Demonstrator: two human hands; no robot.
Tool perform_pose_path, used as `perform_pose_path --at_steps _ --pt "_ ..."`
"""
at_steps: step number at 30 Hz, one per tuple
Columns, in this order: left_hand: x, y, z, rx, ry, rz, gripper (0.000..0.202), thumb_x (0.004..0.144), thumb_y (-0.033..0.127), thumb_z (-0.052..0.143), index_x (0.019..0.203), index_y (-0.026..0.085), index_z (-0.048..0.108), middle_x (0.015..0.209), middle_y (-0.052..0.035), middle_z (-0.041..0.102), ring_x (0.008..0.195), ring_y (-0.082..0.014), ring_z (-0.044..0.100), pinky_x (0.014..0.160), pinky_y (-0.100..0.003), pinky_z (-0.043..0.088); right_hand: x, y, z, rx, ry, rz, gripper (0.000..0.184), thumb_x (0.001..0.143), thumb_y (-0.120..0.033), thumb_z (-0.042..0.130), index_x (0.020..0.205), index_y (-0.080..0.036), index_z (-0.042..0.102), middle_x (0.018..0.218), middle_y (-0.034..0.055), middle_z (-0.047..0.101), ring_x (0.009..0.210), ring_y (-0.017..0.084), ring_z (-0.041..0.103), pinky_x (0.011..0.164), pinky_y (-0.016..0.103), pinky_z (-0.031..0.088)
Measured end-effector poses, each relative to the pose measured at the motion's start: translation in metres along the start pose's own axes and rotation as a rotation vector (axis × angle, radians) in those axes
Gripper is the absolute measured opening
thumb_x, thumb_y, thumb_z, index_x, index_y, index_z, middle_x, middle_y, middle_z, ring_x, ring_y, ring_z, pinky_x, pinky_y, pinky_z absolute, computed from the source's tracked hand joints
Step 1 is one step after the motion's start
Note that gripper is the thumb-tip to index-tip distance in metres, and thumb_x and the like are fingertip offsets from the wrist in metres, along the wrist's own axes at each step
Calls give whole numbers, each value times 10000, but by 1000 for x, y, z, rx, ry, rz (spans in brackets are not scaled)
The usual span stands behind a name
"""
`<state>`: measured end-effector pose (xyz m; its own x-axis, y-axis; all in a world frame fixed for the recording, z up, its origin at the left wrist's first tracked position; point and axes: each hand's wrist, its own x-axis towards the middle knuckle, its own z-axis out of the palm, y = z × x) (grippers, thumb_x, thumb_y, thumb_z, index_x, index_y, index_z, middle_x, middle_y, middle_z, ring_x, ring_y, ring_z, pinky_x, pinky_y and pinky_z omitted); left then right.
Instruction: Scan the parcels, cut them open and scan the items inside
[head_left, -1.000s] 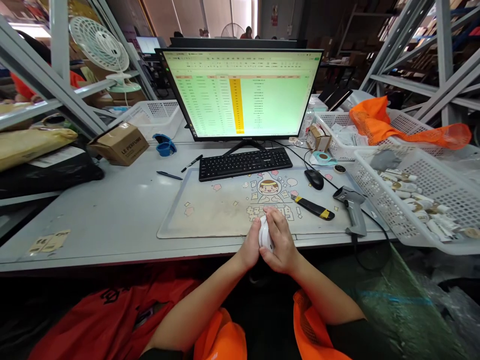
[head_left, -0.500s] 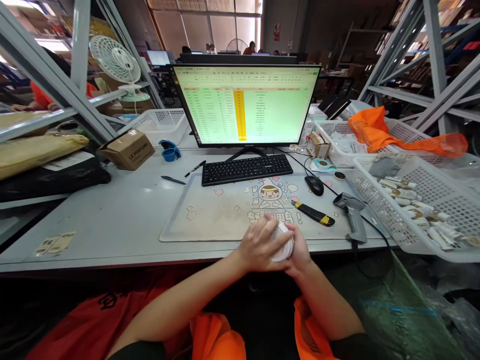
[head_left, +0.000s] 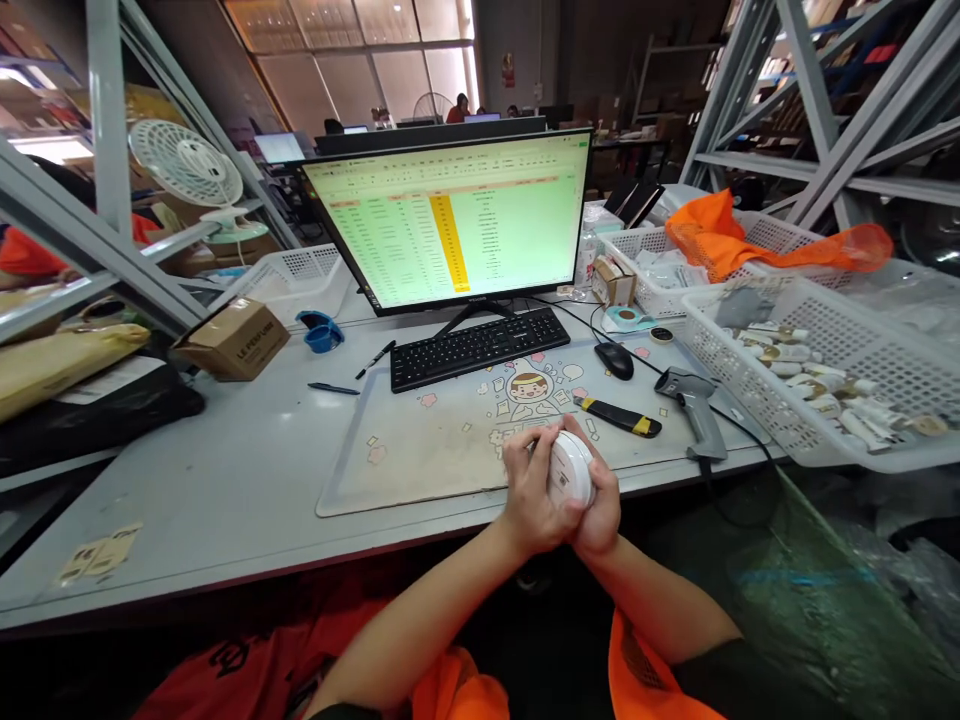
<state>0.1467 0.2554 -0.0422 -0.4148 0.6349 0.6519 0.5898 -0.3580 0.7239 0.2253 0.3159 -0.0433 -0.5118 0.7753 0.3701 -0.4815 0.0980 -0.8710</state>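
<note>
Round white thing [head_left: 571, 470], maybe a jar, is up by the near edge of the mat [head_left: 427, 440], left hand [head_left: 531, 492] and right hand [head_left: 604, 508] both wrapped around it. Box cutter [head_left: 619, 416]'s a bit farther right, then a scanner [head_left: 699, 412].

The white disc [head_left: 571, 468] has turned so its printed face shows, and the left fingers [head_left: 538, 464], earlier spread across it, now sit by its edge.
</note>
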Motion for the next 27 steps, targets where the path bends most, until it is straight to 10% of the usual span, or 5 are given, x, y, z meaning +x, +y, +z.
perform_pose_path --at_steps 7,13,17,23,27 --pt "33 -6 -23 -64 -167 -3 826 459 559 967 1160 176 757 1167 -187 574 1228 -431 498 1197 -551 286 20 -24 -2 404 -73 379 654 903 -549 423 1374 -170 674 1215 108 753 1222 335 668 1134 539 473" --pt "57 -30 -5 -512 -285 -569 824 644 533 916 1332 190 622 1388 -173 577 1348 -376 510 1197 -543 347 50 -11 -31 -368 45 -242 422 1001 -424 466 1250 -225 743 1311 91 717 1334 323 590 1211 568 363" --pt "72 -75 -16 -552 -125 -890 786 549 359 980 1222 164 625 1171 -138 703 1019 -284 669 965 -459 550 71 -26 -106 -967 154 -424 439 964 -446 537 1284 -205 717 1438 143 616 1430 345 485 1216 593 334" --pt "93 -116 -50 -502 109 -864 673 542 208 926 1142 158 627 1098 -104 721 961 -232 673 923 -385 554 76 -35 -256 -1505 507 256 797 840 -622 578 1350 -12 638 1374 331 584 1331 487 529 1139 635 383" --pt "94 -113 -54 -528 171 -841 580 573 263 914 1066 152 629 1068 -104 718 955 -232 672 892 -358 544 89 -26 -281 -1259 422 533 637 603 -593 783 1012 -107 733 1068 268 716 1154 494 634 1042 611 459"
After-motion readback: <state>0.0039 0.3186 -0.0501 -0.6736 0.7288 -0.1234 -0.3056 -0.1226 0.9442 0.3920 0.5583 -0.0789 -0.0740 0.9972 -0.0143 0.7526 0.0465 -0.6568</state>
